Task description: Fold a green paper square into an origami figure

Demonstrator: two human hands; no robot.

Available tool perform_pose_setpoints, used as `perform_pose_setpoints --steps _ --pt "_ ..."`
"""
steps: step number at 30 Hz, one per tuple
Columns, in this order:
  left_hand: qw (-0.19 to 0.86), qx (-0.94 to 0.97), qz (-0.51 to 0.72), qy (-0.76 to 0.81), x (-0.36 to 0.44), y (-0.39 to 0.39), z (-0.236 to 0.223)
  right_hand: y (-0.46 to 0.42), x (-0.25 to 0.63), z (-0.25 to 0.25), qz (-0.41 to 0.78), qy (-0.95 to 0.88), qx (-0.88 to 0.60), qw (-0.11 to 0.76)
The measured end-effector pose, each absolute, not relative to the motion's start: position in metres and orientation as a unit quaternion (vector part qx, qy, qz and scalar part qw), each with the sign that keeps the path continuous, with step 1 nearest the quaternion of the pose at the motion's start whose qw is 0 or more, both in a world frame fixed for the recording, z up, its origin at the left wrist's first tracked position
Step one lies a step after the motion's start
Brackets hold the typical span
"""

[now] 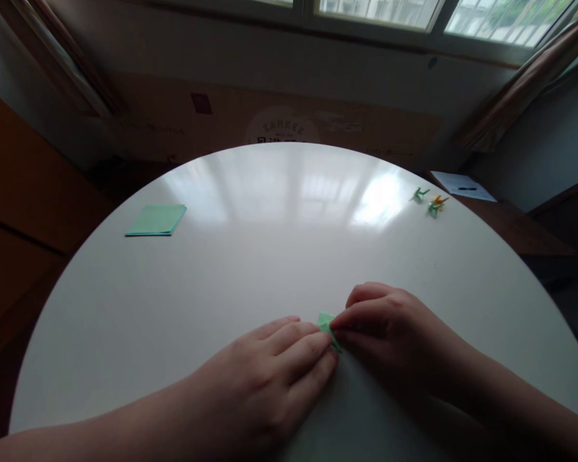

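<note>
A small piece of green folded paper (324, 319) lies near the front middle of the white round table, partly covered by fingers. My left hand (274, 366) rests palm down, its fingertips closed over the paper's left and near side; the thumb is hidden. From the right, my right hand (390, 327) pinches the paper's edge between thumb and forefinger, the other fingers curled. Layers and a narrow pointed tip show between the hands, but the full folded shape is hidden.
A stack of square green paper (157, 219) sits at the table's left. Near the far right edge stand a small green paper figure (420, 194) and an orange and green cluster (437, 205). Beyond the edge, a white sheet (462, 186) with a pen lies on a brown surface.
</note>
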State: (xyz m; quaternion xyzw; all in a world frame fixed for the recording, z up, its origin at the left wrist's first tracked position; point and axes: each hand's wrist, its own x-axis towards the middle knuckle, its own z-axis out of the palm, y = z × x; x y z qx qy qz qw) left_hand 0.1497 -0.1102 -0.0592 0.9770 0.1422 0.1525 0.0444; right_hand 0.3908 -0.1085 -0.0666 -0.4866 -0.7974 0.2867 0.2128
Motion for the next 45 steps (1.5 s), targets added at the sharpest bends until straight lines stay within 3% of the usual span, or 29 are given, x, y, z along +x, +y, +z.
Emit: perform_pose_setpoints --steps 6,30,45 --pt "0.067 0.966 0.142 0.205 0.148 -0.106 -0.063 -0.108 0.392 -0.066 0.286 -0.804 -0.48 0.204" --pt "0.087 0.967 0.116 0.207 0.146 -0.102 -0.058 -0.107 0.393 -0.065 0.295 -0.804 -0.472 0.207" --pt "0.091 0.963 0.09 0.236 0.149 -0.113 -0.057 -0.118 0.389 -0.055 0.185 -0.864 -0.439 0.162"
